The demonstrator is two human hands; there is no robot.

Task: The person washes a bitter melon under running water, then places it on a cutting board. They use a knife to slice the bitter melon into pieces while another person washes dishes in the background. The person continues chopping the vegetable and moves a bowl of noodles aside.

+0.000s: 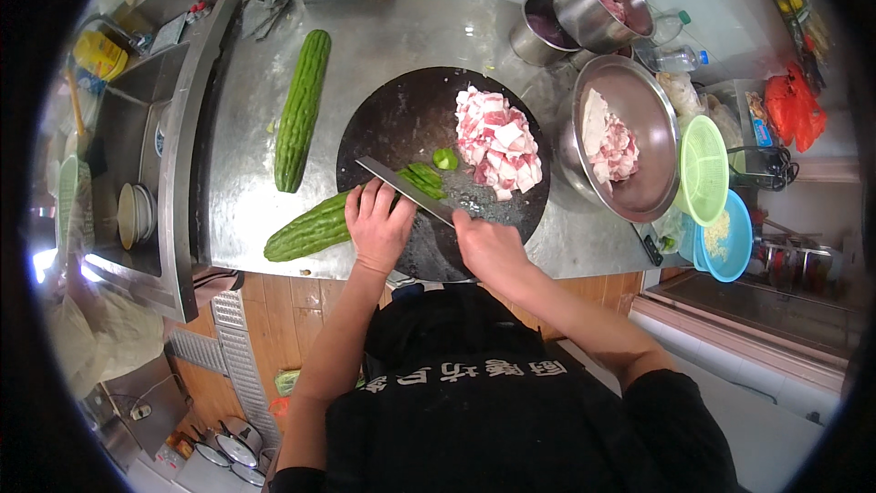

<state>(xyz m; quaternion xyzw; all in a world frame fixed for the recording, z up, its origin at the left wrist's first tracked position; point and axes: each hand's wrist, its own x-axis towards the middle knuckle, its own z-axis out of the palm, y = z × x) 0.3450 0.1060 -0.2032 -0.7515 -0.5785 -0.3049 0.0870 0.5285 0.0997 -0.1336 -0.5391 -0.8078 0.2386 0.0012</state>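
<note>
My left hand (380,226) presses down on a bumpy green gourd, likely a bitter melon (308,229), whose near end lies over the round dark chopping board (383,109). In my right hand (489,243) is the handle of a cleaver (404,188), its blade slanting across the gourd close beside my left fingers. Several thin green slices (421,181) lie just beyond the blade, and a cut end piece (445,159) rests apart from them. A heap of diced fatty pork (498,140) sits on the board's right side. A second whole gourd (303,109) lies on the steel worktop (424,27).
A steel bowl with meat (657,185) stands right of the board, with steel pots (568,20) behind it. Green (705,171) and blue (742,233) plastic baskets sit at the right edge. A black-handled knife (649,246) lies nearby. At left is a steel sink (181,171).
</note>
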